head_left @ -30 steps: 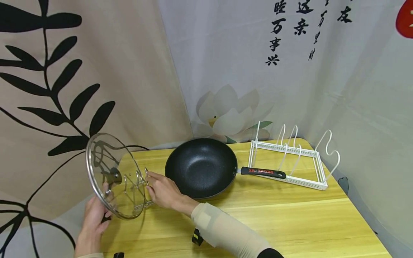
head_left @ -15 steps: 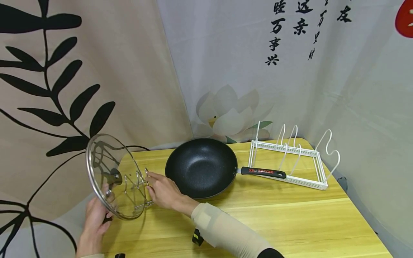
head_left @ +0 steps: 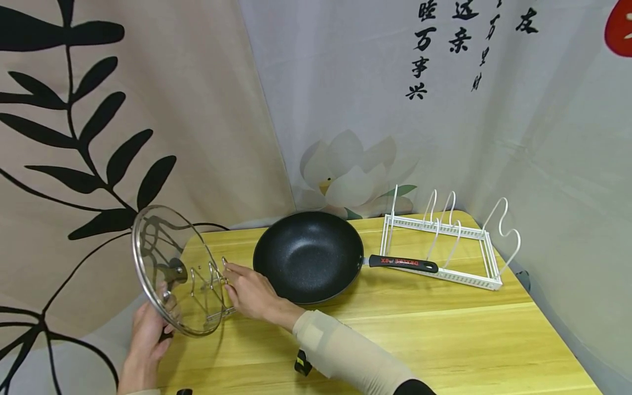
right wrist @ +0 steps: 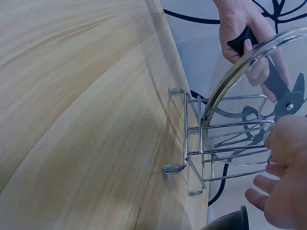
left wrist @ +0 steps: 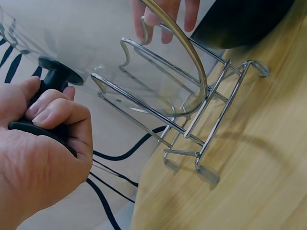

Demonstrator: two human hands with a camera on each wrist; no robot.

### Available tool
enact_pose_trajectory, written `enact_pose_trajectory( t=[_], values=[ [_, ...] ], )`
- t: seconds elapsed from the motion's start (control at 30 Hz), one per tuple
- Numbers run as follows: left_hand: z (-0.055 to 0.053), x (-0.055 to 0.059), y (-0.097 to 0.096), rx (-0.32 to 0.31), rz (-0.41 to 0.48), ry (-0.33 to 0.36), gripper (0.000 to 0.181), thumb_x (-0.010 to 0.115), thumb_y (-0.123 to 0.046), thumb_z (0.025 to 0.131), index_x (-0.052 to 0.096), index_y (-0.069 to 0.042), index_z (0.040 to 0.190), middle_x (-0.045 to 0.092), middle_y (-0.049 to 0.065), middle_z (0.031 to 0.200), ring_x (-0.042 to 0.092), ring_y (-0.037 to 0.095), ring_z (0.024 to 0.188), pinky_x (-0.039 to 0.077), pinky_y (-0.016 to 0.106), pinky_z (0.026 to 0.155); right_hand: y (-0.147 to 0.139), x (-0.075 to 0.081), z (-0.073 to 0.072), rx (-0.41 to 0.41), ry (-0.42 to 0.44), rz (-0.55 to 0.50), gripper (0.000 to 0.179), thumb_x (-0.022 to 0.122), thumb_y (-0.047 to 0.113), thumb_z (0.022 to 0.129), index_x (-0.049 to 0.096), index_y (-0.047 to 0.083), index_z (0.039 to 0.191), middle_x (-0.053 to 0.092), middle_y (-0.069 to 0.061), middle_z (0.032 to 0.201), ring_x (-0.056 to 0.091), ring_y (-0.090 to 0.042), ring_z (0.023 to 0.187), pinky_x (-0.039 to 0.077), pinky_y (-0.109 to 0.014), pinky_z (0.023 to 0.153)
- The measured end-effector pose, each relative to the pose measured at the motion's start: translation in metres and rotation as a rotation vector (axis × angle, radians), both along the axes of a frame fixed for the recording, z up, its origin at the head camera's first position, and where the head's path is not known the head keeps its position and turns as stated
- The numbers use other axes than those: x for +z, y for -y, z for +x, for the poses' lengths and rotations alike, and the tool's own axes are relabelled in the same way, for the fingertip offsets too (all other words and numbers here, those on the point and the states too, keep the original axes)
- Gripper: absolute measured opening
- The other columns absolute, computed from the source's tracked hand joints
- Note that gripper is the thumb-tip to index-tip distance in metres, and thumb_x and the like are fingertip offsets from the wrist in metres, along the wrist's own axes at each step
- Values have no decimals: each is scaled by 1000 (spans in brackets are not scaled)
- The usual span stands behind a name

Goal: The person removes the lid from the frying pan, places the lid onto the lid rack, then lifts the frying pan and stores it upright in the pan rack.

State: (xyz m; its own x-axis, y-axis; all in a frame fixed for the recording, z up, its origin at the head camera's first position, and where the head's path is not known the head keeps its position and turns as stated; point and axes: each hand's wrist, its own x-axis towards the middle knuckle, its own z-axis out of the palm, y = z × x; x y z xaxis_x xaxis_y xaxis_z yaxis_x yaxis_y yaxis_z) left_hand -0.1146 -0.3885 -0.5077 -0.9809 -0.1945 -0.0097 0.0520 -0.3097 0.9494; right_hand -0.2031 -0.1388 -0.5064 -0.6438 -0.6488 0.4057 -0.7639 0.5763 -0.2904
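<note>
My left hand [left wrist: 53, 143] grips the black knob [left wrist: 58, 74] of a round glass lid with a metal rim [head_left: 140, 263]. The lid stands on edge at the table's left end, its lower rim between the wires of a small chrome lid rack [left wrist: 211, 120]. Through the glass, part of the rack shows in the head view. My right hand [head_left: 250, 291] holds the top of the rack's wire loop on the side toward the pan, thumb and fingers around it. In the right wrist view, the right hand [right wrist: 288, 177] is at the loop's end.
A black frying pan [head_left: 308, 258] sits right of the rack, its handle [head_left: 402, 264] reaching over a white rack [head_left: 469, 280] with upright hooks. A small black and yellow object [head_left: 302, 363] lies near the right forearm. Printed curtains [head_left: 345, 71] hang behind the wooden table [head_left: 444, 334].
The left hand has shifted very slightly to the right. The lid, the chrome rack and the right hand stay nearly still.
</note>
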Motion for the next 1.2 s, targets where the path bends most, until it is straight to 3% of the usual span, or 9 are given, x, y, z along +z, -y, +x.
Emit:
enact_pose_trajectory(
  t=[0.4, 0.63, 0.87, 1.2],
  values=[
    [1, 3, 4, -94, 62, -34, 33, 44, -32, 124, 72, -17, 129, 59, -14, 71, 32, 9, 56, 10, 33, 55, 0, 1, 2, -7, 13, -4, 39, 56, 26, 119, 70, 10, 153, 61, -7, 169, 69, -16, 145, 64, -20, 104],
    [2, 5, 5, -121, 54, -30, 35, 42, -33, 124, 73, -18, 130, 61, -13, 74, 51, 1, 57, 16, 31, 55, 0, 2, 2, -10, 6, -8, 39, 58, 25, 119, 70, 11, 152, 61, -6, 168, 68, -16, 147, 64, -21, 105],
    [4, 8, 7, -138, 51, -4, 35, 42, -35, 124, 73, -20, 132, 62, -13, 80, 57, 1, 62, 38, 18, 50, 0, 2, 3, -8, 3, -10, 38, 61, 23, 117, 71, 10, 151, 62, -7, 168, 68, -17, 147, 64, -22, 105],
    [4, 9, 10, -128, 15, 29, 37, 43, -37, 123, 77, -25, 131, 65, -12, 91, 61, 3, 75, 55, 20, 64, 0, 0, 1, -8, -12, -17, 37, 62, 22, 116, 72, 10, 150, 63, -7, 167, 70, -17, 145, 65, -21, 102]
  ],
)
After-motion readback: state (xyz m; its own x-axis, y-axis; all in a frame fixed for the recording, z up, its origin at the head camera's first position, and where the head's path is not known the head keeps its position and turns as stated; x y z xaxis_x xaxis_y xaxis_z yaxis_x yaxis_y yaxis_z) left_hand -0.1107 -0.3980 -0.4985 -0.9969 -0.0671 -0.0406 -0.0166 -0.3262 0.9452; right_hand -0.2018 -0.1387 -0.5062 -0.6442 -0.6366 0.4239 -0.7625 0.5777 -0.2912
